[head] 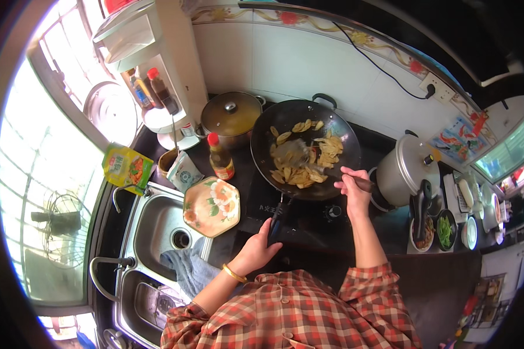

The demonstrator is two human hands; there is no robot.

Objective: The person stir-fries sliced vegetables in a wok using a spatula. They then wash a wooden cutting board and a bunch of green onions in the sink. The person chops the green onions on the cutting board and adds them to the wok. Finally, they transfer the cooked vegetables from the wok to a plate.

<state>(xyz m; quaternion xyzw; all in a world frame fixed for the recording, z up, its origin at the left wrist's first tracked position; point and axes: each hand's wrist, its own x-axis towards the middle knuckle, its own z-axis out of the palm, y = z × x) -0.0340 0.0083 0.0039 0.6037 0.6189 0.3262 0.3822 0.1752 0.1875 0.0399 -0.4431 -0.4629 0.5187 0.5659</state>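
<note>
A black wok [305, 187] sits on the dark cooktop [305, 222], with pale yellowish slices of food [330, 148] spread over its bottom. My left hand [255, 249] is closed around the wok's long black handle [277, 218]. Over the wok's near right rim, my right hand [354, 188] grips the brown handle of a cooking utensil [363, 183]. The utensil's metal head is blurred and partly hidden among the slices. Left of the wok stand a sauce bottle with a red cap [221, 161] and a hexagonal floral plate [212, 207].
A lidded pot [231, 114] stands behind left, a pressure cooker [406, 170] to the right. Beyond it are bowls, one holding green vegetables [445, 229]. A double steel sink [146, 218] with a blue-grey cloth [192, 266] lies at left. A yellow seasoning packet [127, 168] lies behind the sink.
</note>
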